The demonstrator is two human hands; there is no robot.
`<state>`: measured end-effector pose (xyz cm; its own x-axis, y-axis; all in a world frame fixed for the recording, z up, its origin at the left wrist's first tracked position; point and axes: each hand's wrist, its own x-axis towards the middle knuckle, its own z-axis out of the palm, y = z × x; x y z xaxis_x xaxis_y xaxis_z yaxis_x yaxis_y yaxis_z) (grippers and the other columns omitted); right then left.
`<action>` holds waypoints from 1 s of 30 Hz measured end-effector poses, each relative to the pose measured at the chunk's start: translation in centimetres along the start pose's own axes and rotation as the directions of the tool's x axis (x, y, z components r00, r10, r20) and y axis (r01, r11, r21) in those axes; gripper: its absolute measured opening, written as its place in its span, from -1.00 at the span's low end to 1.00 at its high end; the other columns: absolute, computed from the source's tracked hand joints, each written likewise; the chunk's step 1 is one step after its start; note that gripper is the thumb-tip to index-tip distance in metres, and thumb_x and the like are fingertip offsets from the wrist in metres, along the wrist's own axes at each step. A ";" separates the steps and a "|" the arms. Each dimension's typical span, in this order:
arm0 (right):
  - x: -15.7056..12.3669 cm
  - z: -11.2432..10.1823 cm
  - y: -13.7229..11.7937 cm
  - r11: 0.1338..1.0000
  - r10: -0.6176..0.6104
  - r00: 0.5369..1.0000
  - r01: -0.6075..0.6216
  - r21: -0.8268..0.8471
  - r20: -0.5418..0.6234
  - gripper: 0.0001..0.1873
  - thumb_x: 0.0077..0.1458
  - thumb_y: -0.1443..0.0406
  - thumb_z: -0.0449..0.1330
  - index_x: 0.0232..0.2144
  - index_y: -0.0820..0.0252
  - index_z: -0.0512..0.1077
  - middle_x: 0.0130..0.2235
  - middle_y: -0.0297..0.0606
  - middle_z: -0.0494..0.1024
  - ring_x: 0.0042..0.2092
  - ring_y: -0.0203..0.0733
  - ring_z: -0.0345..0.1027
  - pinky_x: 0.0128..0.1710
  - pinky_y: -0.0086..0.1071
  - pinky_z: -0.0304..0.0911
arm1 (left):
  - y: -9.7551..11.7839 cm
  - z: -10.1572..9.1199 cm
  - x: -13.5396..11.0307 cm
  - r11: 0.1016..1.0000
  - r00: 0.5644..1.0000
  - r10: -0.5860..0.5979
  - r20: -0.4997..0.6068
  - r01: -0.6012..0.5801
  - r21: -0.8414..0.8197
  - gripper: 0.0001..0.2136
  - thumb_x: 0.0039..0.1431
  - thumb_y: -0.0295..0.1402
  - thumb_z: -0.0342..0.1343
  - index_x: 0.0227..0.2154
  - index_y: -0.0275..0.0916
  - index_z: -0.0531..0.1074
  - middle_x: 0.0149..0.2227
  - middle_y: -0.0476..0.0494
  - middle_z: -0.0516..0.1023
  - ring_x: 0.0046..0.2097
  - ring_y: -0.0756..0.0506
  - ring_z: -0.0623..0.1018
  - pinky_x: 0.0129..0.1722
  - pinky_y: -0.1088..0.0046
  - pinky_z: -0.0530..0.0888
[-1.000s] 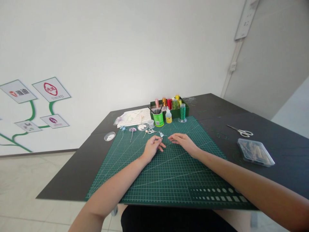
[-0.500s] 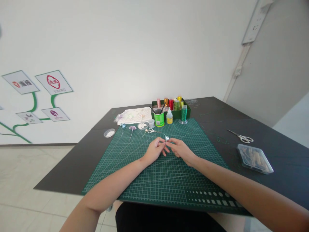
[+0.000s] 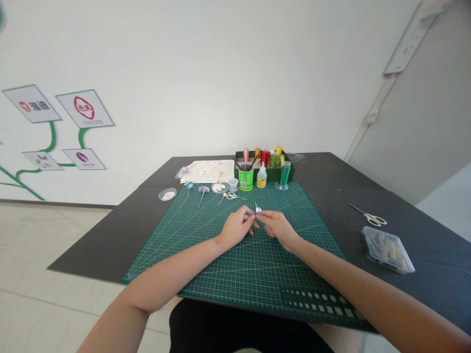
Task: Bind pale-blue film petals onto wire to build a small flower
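- Fingers [image 3: 250,215] of the left hand [image 3: 237,228] pinch narrow on a small silvery piece [image 3: 258,210]. The right hand [image 3: 278,227] pinches it from the other side.
- Piece sits between the two sets of fingertips, just above the mat [image 3: 206,247], mid-way across the bench [image 3: 110,235].
- Both hands equally near, tips almost touching.
- A thin stem seems to point up and away from the person; too small to be sure.
- Scissors [image 3: 231,195] and cup [image 3: 246,179] lie beyond, well apart.
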<state>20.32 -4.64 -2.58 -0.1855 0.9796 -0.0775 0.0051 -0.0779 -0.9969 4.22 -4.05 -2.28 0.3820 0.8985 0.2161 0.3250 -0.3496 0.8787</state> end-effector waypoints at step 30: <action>-0.8 -0.9 -1.7 0.927 -0.249 0.967 0.253 -0.278 0.050 -0.60 0.06 0.08 0.13 -0.26 0.24 0.57 -0.68 -0.40 0.24 -0.63 -0.39 -0.13 -0.63 -0.45 -0.19 | -0.2 -2.1 0.5 0.957 0.999 -0.008 -0.050 0.022 0.288 -0.89 0.16 -0.31 0.04 -0.41 -0.18 0.40 -0.46 0.05 0.61 -0.59 0.02 0.50 -0.49 0.53 0.36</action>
<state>21.37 -5.11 -0.84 -0.2294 0.9577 0.1739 0.2311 0.2271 -0.9460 2.53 -2.96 -1.50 0.3356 0.9135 0.2300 0.5690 -0.3912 0.7234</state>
